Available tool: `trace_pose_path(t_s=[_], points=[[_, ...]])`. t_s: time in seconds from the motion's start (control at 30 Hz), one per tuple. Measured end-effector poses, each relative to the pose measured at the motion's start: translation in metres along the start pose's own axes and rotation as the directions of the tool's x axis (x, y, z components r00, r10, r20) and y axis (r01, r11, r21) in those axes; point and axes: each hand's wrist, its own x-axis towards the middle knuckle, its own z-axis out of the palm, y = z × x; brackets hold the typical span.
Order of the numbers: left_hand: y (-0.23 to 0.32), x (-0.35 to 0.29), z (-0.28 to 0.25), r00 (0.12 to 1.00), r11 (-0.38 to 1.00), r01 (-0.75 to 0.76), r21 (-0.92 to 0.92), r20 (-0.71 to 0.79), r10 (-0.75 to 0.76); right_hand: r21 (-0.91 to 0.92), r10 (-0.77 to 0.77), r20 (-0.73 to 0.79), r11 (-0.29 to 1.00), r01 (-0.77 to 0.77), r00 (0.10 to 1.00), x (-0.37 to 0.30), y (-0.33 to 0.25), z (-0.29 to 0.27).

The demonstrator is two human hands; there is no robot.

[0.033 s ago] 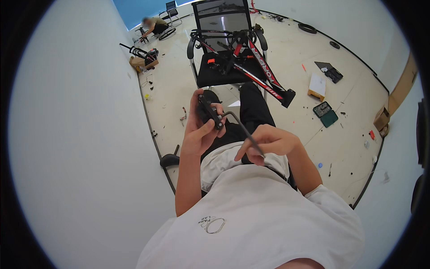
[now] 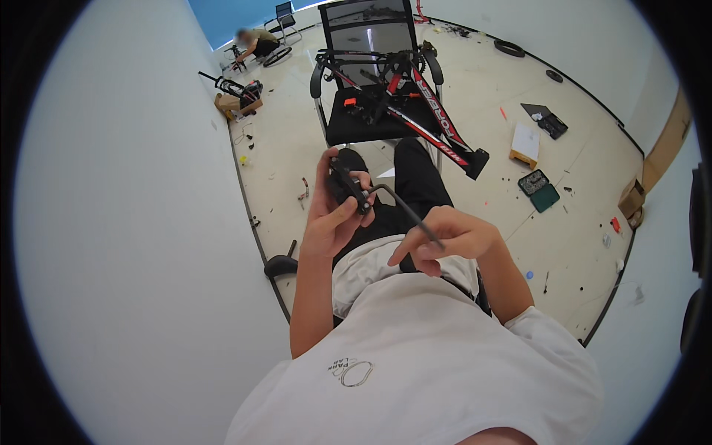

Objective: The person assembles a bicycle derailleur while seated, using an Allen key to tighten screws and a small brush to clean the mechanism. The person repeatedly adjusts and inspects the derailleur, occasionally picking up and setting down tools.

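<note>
My left hand is closed round a dark black part that looks like a bicycle pedal, held up over my lap. The short bent end of an L-shaped hex key meets the near right side of that pedal; whether it sits in a socket I cannot make out. My right hand is closed about the key's long arm, the index finger bent. Beyond my knees, a red and black bicycle frame lies across the seat and arms of a black chair.
On the floor to the right lie an open green case of small parts, a white and yellow box and a black tool case. A bicycle saddle rests by the left wall. Far left, another person crouches beside a wheel.
The long arm of the hex key has swung slightly upward, with my right fingers shifting along with it. My left hand and the pedal stay in place.
</note>
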Motion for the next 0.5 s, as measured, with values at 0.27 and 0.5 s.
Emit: trace_pose_path(t_s=[0.27, 0.5], points=[[-0.008, -0.003, 0.006, 0.953, 0.956, 0.217, 0.198, 0.169, -0.252, -0.196, -0.01, -0.411, 0.978, -0.077, 0.912, 0.013, -0.017, -0.029], [0.004, -0.002, 0.004, 0.995, 0.991, 0.048, 0.124, 0.078, -0.058, -0.183, 0.292, -0.275, 0.919, -0.348, 0.916, 0.011, 0.042, -0.006]])
